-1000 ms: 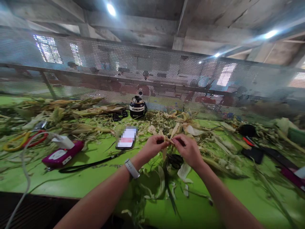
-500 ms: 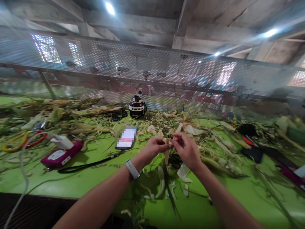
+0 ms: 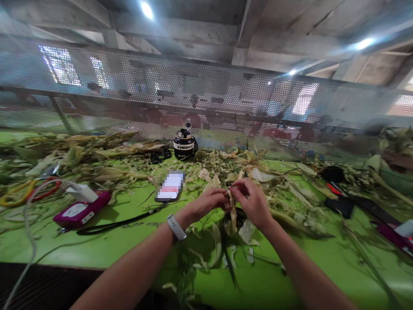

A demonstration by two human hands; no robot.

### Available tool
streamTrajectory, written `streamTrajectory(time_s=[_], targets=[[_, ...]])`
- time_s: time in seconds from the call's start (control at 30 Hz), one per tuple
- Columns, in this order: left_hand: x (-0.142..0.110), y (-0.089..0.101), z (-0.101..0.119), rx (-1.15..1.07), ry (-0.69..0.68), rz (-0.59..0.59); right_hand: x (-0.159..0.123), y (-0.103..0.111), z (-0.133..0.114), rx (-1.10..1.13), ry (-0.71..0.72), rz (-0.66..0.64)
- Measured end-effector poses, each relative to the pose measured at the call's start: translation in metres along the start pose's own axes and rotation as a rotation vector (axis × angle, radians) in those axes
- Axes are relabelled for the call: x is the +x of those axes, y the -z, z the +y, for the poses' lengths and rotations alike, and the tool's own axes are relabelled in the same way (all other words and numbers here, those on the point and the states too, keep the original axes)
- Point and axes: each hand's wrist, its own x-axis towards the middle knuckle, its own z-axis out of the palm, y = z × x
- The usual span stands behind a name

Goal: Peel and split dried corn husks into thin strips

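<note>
Between my two hands hangs a pale yellowish strip of corn husk, its lower end pointing down toward the table. My right hand is closed, thumb and fingertips pinching the strip near its top. From the other side my left hand, with a watch on its wrist, has its curled fingers closed on the same strip. Just below lie dark scissors, mostly hidden by husk and hand. White-green husk scraps are scattered on the green table in front of me.
A phone with a black strap lies left of my hands. Farther left sits a purple power strip with a white cable. A black "ENERGY" bottle stands behind, before a perforated metal screen. Husk heaps cover the table's back.
The husk strip and the fingertips holding it have shifted slightly right. My left fingers have lifted and loosened a little from their tighter pinch. The whole view has moved slightly.
</note>
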Motion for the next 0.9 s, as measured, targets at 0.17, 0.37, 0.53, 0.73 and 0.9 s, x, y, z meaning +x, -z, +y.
streamTrajectory(time_s=[0.17,0.37,0.53,0.73,0.9], targets=[[0.0,0.003,-0.003,-0.074,-0.007,0.013,0.002,0.002,0.002,-0.09,0.057,0.038],[0.002,0.005,-0.001,0.164,-0.107,0.101,0.01,0.014,0.011,-0.139,-0.106,0.313],[0.002,0.002,0.001,0.292,-0.144,0.037,0.011,0.007,0.018,0.074,-0.326,-0.035],[0.002,-0.003,-0.001,0.314,-0.048,0.055,0.008,-0.001,0.016,0.236,-0.341,0.136],[-0.001,-0.001,0.008,0.404,-0.039,0.102,0.013,0.01,0.015,0.184,-0.3,0.279]])
